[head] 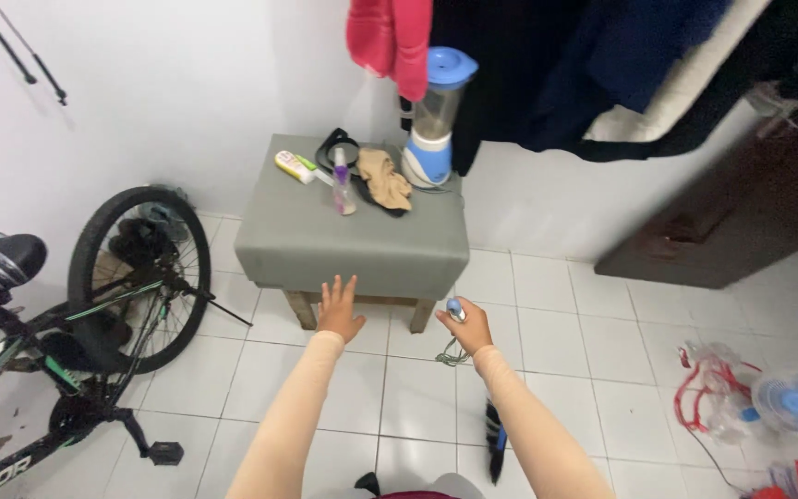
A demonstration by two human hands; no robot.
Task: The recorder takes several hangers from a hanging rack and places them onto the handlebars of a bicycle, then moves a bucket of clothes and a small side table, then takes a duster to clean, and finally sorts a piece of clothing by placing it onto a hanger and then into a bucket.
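The right hand (466,325) closes its fingers around a small blue-tipped plug (455,307), whose cord (453,351) dangles toward the tiled floor (584,351). At nine o'clock from it, the left hand (338,311) spreads open and empty, fingertips near the front edge of the grey stool (325,242). A blender (434,120) stands at the stool's one-o'clock corner; a bicycle (94,314) leans at nine o'clock.

Grey padded stool (353,242); blender (433,118) with blue lid and blue-and-white base; red cloth (390,37) hanging above; beige glove (386,177); black bicycle (76,333) with green accents; white floor tiles (602,351); beige sleeves on both arms.
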